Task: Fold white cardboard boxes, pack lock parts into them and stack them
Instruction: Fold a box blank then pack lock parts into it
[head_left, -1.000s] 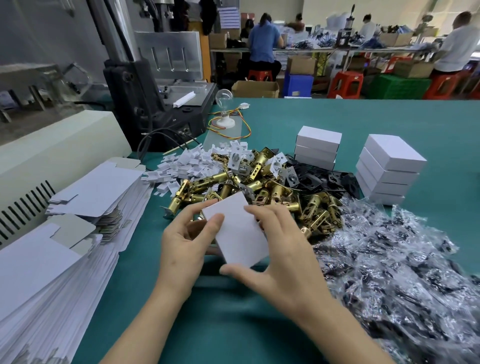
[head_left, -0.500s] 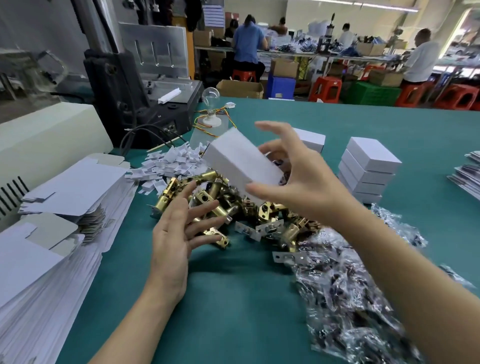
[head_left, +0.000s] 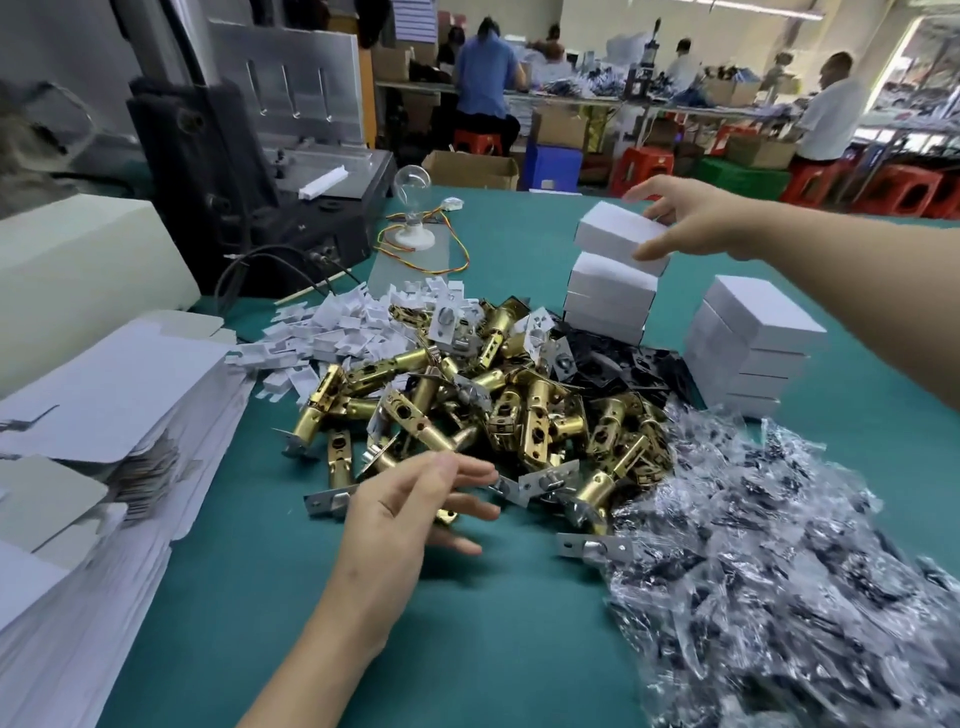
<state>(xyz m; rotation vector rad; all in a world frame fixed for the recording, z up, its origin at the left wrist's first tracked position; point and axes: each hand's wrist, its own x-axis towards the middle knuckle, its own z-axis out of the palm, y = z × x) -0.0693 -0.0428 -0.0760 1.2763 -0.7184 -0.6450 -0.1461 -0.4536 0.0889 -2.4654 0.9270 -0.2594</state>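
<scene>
Box held just over a stack

The thumb and fingers of my right hand were clamped across the white box, just above the stack of boxes. The left hand hung empty, fingers apart, near the brass latches. I judged the box thin-walled but loaded inside, so I would grip its side walls gently.
</scene>
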